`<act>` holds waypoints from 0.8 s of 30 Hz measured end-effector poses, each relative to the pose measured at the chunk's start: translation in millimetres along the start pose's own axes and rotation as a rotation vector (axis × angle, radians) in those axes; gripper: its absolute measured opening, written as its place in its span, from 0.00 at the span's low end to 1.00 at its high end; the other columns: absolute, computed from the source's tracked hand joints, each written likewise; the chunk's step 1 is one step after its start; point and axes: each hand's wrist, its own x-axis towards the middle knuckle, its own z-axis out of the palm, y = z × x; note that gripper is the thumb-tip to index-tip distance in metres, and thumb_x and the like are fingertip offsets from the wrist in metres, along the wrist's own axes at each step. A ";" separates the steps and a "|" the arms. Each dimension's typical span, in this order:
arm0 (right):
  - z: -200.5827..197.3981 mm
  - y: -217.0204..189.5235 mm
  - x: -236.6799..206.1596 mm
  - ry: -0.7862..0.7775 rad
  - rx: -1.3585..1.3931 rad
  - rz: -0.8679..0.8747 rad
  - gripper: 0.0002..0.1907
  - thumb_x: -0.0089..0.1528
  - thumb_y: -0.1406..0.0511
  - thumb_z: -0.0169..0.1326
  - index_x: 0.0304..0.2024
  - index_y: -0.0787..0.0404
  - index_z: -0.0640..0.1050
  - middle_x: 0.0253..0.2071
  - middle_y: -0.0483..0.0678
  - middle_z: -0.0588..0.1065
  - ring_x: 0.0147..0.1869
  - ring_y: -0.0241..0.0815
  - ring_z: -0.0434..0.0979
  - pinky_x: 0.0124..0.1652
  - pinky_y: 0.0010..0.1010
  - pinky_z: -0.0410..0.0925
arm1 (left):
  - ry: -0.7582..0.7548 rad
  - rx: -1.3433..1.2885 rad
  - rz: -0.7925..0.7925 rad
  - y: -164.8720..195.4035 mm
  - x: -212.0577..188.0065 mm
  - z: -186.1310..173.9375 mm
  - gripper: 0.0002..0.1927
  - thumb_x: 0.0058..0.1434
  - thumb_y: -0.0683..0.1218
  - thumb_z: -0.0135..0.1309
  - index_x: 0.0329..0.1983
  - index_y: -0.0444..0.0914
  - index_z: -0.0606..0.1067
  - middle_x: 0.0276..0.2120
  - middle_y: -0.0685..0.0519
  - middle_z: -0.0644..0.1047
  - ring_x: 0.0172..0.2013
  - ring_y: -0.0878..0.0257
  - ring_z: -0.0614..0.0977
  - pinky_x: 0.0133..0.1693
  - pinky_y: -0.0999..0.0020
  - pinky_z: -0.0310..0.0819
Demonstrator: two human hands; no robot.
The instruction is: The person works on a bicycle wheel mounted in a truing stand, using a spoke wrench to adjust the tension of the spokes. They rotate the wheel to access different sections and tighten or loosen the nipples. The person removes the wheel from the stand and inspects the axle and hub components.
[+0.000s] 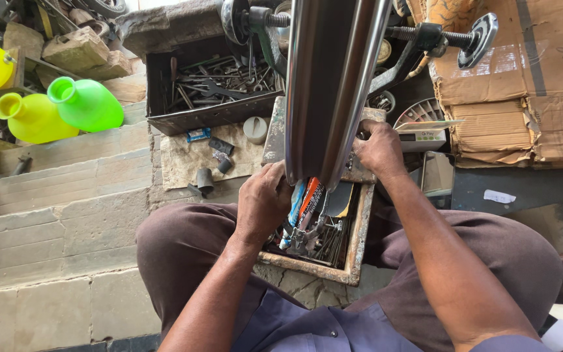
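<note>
Two bare hands work at the near end of a shiny metal mudguard (330,85) that slopes up and away between the person's knees. Nearest, the left hand (263,202) is curled against the mudguard's lower left edge, fingers bent in close; their tips are hidden behind the metal, so whether they truly clamp it cannot be told. Under it sits a rusty tray (358,242) full of spokes and small tools, with a blue and an orange packet (309,201) standing in it just beside the left knuckles. Slightly farther, the right hand (379,150) rests on the mudguard's right side, fingers bent round toward its edge and touching it, thumb side hidden. Beyond the hands, a flat stone (184,160) holds a few small dark parts and a round cap. Farther still lies a dark metal box (190,117) of spanners. Two funnels (66,107), green and yellow, lie at far left; cardboard (522,91) is stacked at far right.
</note>
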 end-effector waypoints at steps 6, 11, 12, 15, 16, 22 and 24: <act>6.4 8.8 4.5 -0.038 0.046 0.105 0.27 0.59 0.46 0.64 0.52 0.56 0.81 0.44 0.54 0.83 0.47 0.47 0.84 0.53 0.40 0.74 | 0.020 0.002 0.041 7.2 3.7 -3.0 0.19 0.61 0.43 0.60 0.56 0.36 0.76 0.50 0.44 0.80 0.51 0.47 0.81 0.51 0.55 0.75; 9.2 14.8 9.2 0.150 0.008 -0.217 0.23 0.58 0.54 0.66 0.52 0.59 0.83 0.47 0.59 0.81 0.49 0.54 0.82 0.51 0.42 0.73 | 0.070 0.058 0.167 11.5 10.7 -6.7 0.20 0.61 0.47 0.62 0.55 0.36 0.77 0.51 0.45 0.79 0.57 0.46 0.76 0.59 0.52 0.69; 8.5 14.7 9.3 0.125 0.043 -0.183 0.23 0.58 0.54 0.66 0.51 0.57 0.83 0.46 0.59 0.81 0.49 0.54 0.83 0.50 0.42 0.74 | 0.073 0.068 0.162 11.9 11.3 -6.8 0.20 0.62 0.48 0.63 0.55 0.37 0.77 0.50 0.46 0.79 0.57 0.46 0.76 0.60 0.52 0.68; 4.7 10.6 8.0 0.053 0.056 -0.056 0.22 0.56 0.53 0.68 0.48 0.57 0.83 0.44 0.55 0.82 0.45 0.51 0.84 0.48 0.40 0.75 | 0.045 0.018 0.153 12.0 11.6 -6.3 0.23 0.60 0.49 0.63 0.57 0.36 0.77 0.53 0.45 0.79 0.57 0.45 0.76 0.60 0.51 0.68; 3.1 8.2 7.6 0.032 0.047 -0.013 0.22 0.55 0.53 0.68 0.46 0.57 0.83 0.43 0.54 0.83 0.44 0.50 0.85 0.48 0.40 0.75 | 0.030 0.020 0.156 11.8 11.2 -5.6 0.22 0.60 0.49 0.63 0.56 0.37 0.78 0.53 0.45 0.79 0.57 0.45 0.76 0.59 0.52 0.69; -0.4 -4.4 6.7 -0.007 0.073 0.138 0.20 0.59 0.51 0.66 0.43 0.57 0.82 0.39 0.51 0.82 0.40 0.43 0.84 0.44 0.37 0.78 | 0.002 -0.007 0.131 10.0 11.2 -5.0 0.24 0.61 0.51 0.64 0.58 0.37 0.77 0.54 0.46 0.78 0.56 0.47 0.78 0.57 0.54 0.72; 1.0 -4.0 8.1 -0.004 0.055 0.105 0.17 0.61 0.53 0.65 0.41 0.58 0.83 0.38 0.51 0.83 0.40 0.43 0.84 0.44 0.37 0.78 | 0.011 -0.002 0.135 10.5 11.7 -5.7 0.25 0.61 0.51 0.64 0.58 0.36 0.76 0.54 0.46 0.78 0.56 0.48 0.78 0.56 0.55 0.73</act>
